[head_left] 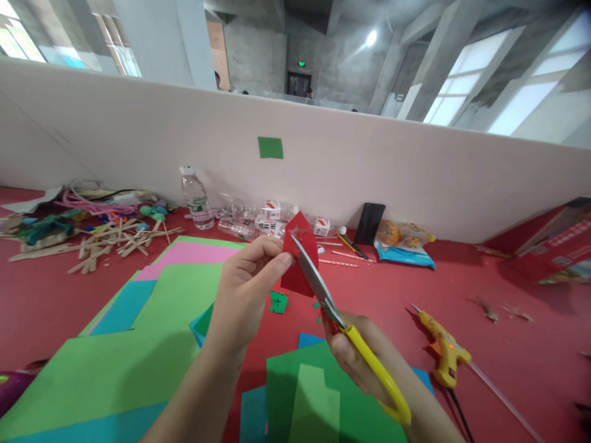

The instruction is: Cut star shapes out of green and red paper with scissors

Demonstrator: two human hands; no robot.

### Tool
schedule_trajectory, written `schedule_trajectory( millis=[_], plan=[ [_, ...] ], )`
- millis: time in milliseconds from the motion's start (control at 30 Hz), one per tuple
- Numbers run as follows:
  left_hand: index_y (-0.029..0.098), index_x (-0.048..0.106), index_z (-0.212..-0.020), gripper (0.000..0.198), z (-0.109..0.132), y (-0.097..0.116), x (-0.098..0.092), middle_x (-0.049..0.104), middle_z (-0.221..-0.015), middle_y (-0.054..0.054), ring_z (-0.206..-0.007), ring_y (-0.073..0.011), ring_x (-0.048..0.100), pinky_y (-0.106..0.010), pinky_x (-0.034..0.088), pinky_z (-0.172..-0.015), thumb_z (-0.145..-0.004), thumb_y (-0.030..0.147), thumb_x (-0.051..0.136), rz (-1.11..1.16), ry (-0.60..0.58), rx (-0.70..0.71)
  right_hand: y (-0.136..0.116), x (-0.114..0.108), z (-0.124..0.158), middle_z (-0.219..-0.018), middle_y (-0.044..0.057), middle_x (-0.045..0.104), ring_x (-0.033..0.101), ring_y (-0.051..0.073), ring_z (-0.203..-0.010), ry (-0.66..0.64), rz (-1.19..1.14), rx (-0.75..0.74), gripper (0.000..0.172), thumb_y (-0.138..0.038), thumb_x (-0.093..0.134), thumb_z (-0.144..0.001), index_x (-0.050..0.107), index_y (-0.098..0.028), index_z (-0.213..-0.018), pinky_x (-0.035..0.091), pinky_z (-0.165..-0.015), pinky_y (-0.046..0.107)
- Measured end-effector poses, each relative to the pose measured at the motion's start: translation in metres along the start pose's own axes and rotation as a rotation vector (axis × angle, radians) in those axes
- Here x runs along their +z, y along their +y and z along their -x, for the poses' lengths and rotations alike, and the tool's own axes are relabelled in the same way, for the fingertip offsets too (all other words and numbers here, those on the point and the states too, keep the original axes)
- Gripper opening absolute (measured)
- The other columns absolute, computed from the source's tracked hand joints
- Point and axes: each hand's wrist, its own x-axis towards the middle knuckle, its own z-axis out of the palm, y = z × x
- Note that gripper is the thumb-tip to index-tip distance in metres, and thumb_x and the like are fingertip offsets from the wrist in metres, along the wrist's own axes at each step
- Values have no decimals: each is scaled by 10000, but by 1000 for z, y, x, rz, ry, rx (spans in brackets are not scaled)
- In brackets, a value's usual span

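Observation:
My left hand [247,286] pinches the left edge of a small piece of red paper [299,271], held up above the table. In my right hand [357,354] is a pair of scissors [318,286] with yellow handles. Their blades lie across the red paper, pointing up and left, with the tip near a faint drawn outline. Whether the blades have cut into it I cannot tell. Below the paper, a small green cut-out [278,302] and tiny green scraps rest on the red tabletop.
Coloured sheets [175,307] cover the left; more green paper [360,394] lies in front. A yellow glue gun [441,344] with its cord is at right. Along the white partition [323,160] are bottles [196,200], a black phone [370,223], a snack packet [405,246] and wooden sticks [124,240].

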Motion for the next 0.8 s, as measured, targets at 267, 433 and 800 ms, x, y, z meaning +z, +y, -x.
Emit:
schedule_trajectory(
  millis=[267,433,800],
  plan=[
    [242,690,-730,171,-2,2,-5,612,-863,0,-878,-167,543,-286,444,-818,-890,185,676,-39,104,-3,-2,-8,-5,-588,-65,342,286,104,-525,-20,80,-18,773,-995,402,-803,402,-234,-672,217,-479,252],
    [244,705,-733,191,-5,-2,-10,671,-1043,-14,-1029,-182,588,-299,455,-937,-915,212,657,-98,140,18,4,-4,-10,-602,-62,336,287,105,-533,-27,134,-7,783,-1013,367,-788,385,-239,-672,226,-476,246],
    [258,679,-710,143,-2,-3,1,698,-1320,-17,-1358,-280,564,-477,418,-1164,-816,219,767,20,167,4,30,5,-9,-612,-40,375,324,130,-556,112,206,-84,721,-926,356,-888,428,-229,-715,226,-492,260]
  ],
)
